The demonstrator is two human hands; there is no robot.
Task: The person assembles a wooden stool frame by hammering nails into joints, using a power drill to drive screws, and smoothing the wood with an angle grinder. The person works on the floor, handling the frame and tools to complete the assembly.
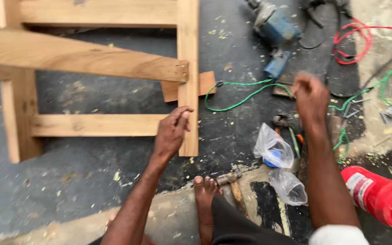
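Here, pale bare wooden frame (188, 90), left hand (171, 131) fingers gripping it, right hand (311, 95) blurred, grip unclear.

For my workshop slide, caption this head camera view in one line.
Left hand grips a pale wooden frame on the dark floor while the blurred right hand hovers by green cord near a blue power tool.

The pale wooden frame (114, 68) lay flat on the dark floor (69, 181), its upright rail gripped near the lower end, rails joined crosswise.
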